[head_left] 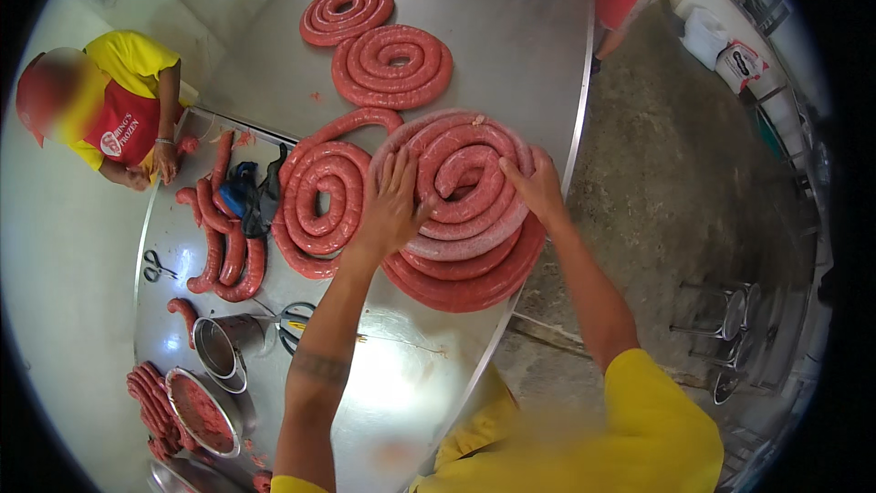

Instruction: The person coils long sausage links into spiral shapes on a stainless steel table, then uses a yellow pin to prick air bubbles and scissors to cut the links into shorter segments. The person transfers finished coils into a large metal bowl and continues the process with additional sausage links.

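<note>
A pale, thick sausage coil [470,141] lies on top of a darker red sausage coil [474,292] at the steel table's right edge. My left hand [391,205] rests flat on the pale coil's left side, fingers stretched out and thumb apart. Around its right rim curls my right hand [537,187], thumb on top and the other fingers partly hidden at the outer side. Just left of my left hand sits a looser sausage coil [290,205], one length of it curving up toward the pale one.
Farther off lie two sausage coils [392,68]. At left are loose sausages [214,260], small scissors [153,267], larger scissors [290,321] partly behind my forearm, a metal pitcher [245,333] and a bowl [235,443] of ground meat. A co-worker [137,64] stands far left.
</note>
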The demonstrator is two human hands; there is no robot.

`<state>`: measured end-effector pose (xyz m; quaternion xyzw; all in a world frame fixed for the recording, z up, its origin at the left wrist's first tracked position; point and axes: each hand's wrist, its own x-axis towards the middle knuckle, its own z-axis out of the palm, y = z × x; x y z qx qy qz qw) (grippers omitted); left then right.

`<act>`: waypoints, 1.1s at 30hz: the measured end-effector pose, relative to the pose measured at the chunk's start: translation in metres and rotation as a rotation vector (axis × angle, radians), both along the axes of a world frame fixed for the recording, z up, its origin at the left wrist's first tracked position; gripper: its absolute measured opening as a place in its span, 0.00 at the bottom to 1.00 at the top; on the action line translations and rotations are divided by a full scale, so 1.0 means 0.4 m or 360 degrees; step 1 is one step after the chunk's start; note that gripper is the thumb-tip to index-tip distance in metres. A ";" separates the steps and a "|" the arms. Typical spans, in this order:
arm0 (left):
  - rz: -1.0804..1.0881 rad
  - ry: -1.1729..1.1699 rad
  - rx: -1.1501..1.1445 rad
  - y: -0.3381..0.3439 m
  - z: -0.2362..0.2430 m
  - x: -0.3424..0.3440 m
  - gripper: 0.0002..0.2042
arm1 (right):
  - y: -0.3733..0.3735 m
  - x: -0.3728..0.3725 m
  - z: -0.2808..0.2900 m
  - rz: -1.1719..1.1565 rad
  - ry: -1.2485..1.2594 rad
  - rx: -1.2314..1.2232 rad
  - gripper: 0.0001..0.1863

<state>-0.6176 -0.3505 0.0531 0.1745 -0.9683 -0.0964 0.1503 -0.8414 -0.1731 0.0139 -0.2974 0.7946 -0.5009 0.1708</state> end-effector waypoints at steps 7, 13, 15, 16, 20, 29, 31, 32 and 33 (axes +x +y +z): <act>0.0244 -0.0401 0.1042 -0.271 -0.042 -0.198 0.34 | 0.048 0.120 0.038 0.0048 -0.1576 -0.1013 0.32; 0.0113 -0.0584 0.2102 -0.331 -0.017 -0.259 0.37 | 0.053 0.100 0.010 -0.0024 -0.1953 -0.1152 0.32; 0.0299 -0.0671 0.1743 -0.311 -0.032 -0.269 0.32 | 0.057 0.087 0.006 0.0084 -0.1973 -0.1185 0.32; 0.0116 -0.0454 0.2095 -0.304 -0.039 -0.272 0.31 | 0.061 0.084 0.005 0.0131 -0.1965 -0.1242 0.32; -0.0315 0.0088 0.2930 -0.255 -0.073 -0.224 0.30 | 0.079 0.105 0.004 0.0158 -0.1958 -0.1323 0.33; -0.0129 -0.0124 0.2871 -0.112 0.060 -0.129 0.40 | 0.050 0.184 0.095 0.0067 -0.1820 -0.1205 0.37; -0.0206 0.0113 0.2948 -0.067 0.132 -0.022 0.43 | 0.073 0.224 0.134 -0.0010 -0.1925 -0.1149 0.37; -0.0301 0.0270 0.2997 -0.030 0.166 0.048 0.45 | 0.092 0.251 0.154 0.0121 -0.2038 -0.1060 0.37; -0.0118 0.0225 0.2833 0.003 0.202 0.125 0.48 | 0.112 0.287 0.170 0.0082 -0.2145 -0.0824 0.37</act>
